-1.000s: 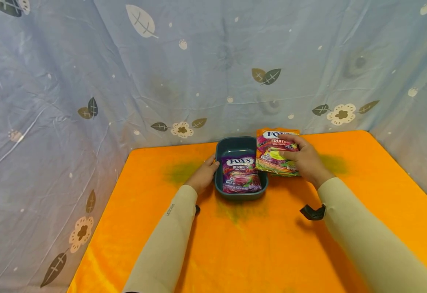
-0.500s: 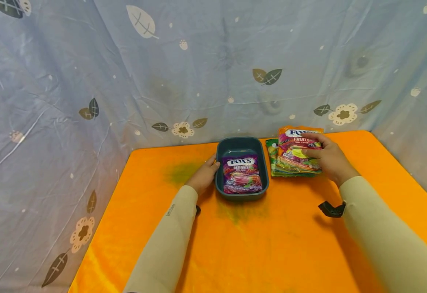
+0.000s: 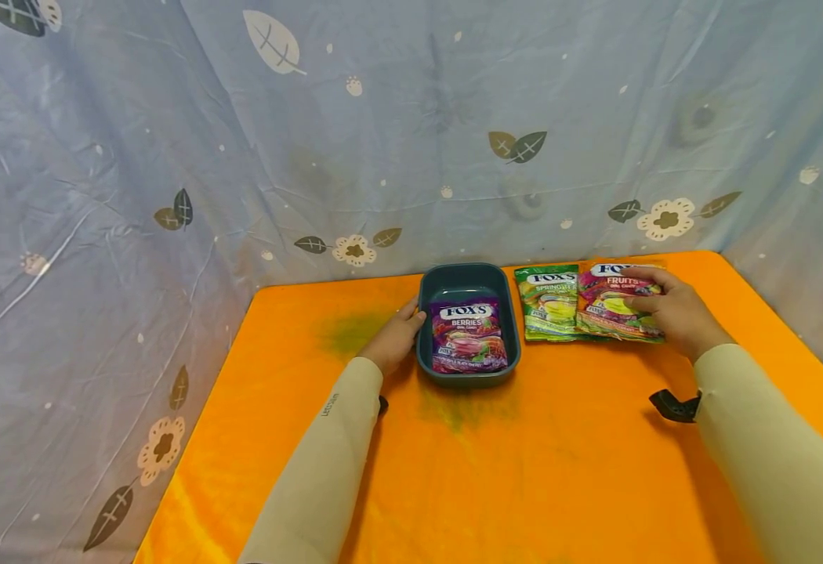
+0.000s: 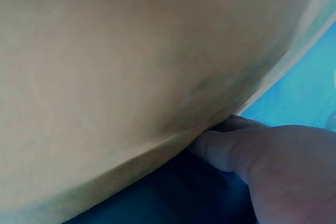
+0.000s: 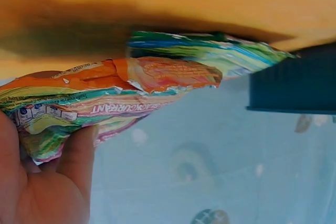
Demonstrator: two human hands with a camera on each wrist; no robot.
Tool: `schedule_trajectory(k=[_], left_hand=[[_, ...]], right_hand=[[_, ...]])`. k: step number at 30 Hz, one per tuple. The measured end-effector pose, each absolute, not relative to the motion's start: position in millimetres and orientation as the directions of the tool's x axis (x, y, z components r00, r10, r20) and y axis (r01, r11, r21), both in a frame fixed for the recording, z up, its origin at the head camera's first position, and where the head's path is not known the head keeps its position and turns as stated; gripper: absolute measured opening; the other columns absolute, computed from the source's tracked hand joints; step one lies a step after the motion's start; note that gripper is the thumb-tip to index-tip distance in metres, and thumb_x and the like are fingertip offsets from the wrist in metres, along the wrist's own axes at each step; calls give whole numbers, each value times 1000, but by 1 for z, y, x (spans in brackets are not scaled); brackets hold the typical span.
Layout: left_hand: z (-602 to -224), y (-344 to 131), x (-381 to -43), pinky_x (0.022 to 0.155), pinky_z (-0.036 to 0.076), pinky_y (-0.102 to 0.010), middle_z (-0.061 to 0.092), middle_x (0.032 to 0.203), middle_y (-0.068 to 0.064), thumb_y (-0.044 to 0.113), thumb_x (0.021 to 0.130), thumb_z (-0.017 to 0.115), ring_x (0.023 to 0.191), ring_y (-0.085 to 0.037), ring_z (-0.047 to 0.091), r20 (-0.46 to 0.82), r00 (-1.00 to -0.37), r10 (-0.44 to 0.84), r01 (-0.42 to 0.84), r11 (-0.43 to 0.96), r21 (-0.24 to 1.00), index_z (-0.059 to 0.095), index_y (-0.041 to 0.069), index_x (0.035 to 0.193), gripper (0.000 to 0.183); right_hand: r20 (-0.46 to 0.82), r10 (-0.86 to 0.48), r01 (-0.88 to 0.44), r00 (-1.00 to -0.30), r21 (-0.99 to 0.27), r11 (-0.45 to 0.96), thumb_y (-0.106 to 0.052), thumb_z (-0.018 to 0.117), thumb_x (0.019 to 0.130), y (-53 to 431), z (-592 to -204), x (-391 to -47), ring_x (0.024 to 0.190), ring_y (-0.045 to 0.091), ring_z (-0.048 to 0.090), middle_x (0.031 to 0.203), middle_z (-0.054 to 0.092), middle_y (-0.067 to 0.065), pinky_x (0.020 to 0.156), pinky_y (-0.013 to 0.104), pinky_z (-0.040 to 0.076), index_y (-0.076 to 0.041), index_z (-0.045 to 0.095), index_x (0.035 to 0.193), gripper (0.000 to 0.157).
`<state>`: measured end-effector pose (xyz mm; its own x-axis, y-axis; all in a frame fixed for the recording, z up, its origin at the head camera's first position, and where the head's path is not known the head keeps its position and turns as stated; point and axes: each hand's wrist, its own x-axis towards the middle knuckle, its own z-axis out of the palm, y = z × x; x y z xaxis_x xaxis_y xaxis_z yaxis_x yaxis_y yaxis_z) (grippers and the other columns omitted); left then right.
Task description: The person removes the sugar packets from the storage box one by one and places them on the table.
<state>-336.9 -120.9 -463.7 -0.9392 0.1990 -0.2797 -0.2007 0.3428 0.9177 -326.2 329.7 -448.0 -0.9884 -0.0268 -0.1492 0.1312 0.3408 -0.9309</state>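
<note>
In the head view, my left hand (image 3: 395, 335) grips the left rim of a dark teal plastic container (image 3: 469, 379). A purple FOX'S Berries candy bag (image 3: 469, 337) lies face up inside it. To the right, my right hand (image 3: 679, 309) holds an orange and red FOX'S Fruits candy bag (image 3: 612, 305) by its right side. That bag overlaps the right edge of a green FOX'S candy bag (image 3: 551, 309) lying beside the container. In the right wrist view, the Fruits bag (image 5: 100, 98) sits between thumb and fingers, slightly above the cloth, with the green bag (image 5: 210, 53) beyond it.
An orange cloth (image 3: 468, 478) covers the table. Pale blue curtains (image 3: 411, 141) with leaf and flower prints hang behind and along both sides. The container stands near the table's back edge. A large blurred surface (image 4: 105, 77) fills much of the left wrist view.
My right hand has carried the Fruits bag rightward, from over the container's right rim, and lowered it. The green bag has come into view. My left hand and the container stay in place.
</note>
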Motion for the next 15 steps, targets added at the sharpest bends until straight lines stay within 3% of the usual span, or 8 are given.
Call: schedule_trajectory(k=[4, 15], left_hand=[[-464, -120, -337, 106, 32, -47, 34, 150, -1, 38, 104, 39, 132, -26, 38, -274, -941, 196, -200, 331, 922, 23, 34, 153, 52], [-466, -120, -338, 107, 29, -46, 29, 153, 0, 39, 103, 38, 135, -26, 33, -277, -943, 185, -199, 355, 914, 22, 36, 153, 52]], right_hand=[[-171, -49, 146, -984, -934, 326, -34, 55, 97, 342, -449, -328, 93, 20, 58, 135, 36, 9, 73, 37, 54, -33, 33, 149, 57], [-205, -87, 158, -975, -914, 374, -40, 55, 96, 374, -449, -333, 94, 23, 59, 136, 32, 9, 76, 39, 54, -38, 30, 150, 59]])
